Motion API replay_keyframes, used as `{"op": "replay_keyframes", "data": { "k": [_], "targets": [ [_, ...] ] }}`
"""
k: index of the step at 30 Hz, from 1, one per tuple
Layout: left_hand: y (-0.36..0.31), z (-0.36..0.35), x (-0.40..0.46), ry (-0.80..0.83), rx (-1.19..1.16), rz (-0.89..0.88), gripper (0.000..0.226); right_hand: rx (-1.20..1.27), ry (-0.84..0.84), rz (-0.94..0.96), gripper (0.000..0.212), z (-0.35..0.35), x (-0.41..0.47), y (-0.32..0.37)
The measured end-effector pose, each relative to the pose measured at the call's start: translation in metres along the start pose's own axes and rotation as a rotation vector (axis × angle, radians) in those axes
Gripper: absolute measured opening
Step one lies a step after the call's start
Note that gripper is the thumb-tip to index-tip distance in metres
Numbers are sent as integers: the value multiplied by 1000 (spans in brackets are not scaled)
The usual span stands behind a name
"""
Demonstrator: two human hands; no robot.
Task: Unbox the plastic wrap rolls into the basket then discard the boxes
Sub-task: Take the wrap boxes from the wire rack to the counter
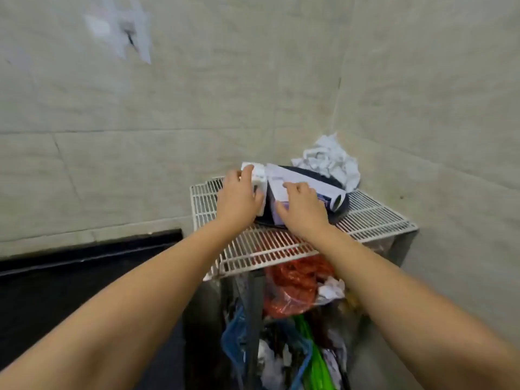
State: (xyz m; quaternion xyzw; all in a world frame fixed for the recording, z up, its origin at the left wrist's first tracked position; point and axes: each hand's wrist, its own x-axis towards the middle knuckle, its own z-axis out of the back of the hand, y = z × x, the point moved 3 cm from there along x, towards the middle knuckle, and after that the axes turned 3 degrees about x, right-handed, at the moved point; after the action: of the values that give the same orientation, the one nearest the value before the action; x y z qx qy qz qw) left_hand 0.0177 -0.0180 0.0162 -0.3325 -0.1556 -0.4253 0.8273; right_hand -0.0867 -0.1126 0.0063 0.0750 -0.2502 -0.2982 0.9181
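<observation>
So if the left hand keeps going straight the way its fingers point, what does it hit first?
The left hand already touches the white box; past that, probably the tiled wall, though depth is unclear.

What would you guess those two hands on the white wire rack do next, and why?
Probably let go and pull back. The left hand presses a white box and the right hand lies on a flattened box, both already on the wire rack above bagged rubbish, so discarding looks nearly done.

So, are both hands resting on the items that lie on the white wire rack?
Yes, the left hand grips a white box and the right hand presses on a roll atop the wire rack.
</observation>
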Motion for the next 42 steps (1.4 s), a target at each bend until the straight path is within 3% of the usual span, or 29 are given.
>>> {"op": "replay_keyframes", "data": {
  "k": [3,7,14,21,26,32,37,42],
  "targets": [
    [-3,-27,26,56,-71,241,61,52,193,-65,60,-19,28,-15],
    [3,-53,32,-4,-29,346,64,60,303,-36,56,-37,43,-28],
    [21,-28,45,-143,-76,394,52,188,190,-4,52,-19,56,-33],
    [76,57,20,-250,-34,391,52,267,126,179,46,-19,57,52],
    [155,128,-40,-297,73,479,51,380,157,338,49,-48,27,163],
    [255,180,-148,-239,277,659,53,321,427,422,49,-133,-48,269],
    [321,167,-257,-92,310,804,53,173,678,392,48,-223,-129,278],
    [349,136,-348,-32,268,854,55,81,707,427,65,-274,-207,256]
  ]
}}
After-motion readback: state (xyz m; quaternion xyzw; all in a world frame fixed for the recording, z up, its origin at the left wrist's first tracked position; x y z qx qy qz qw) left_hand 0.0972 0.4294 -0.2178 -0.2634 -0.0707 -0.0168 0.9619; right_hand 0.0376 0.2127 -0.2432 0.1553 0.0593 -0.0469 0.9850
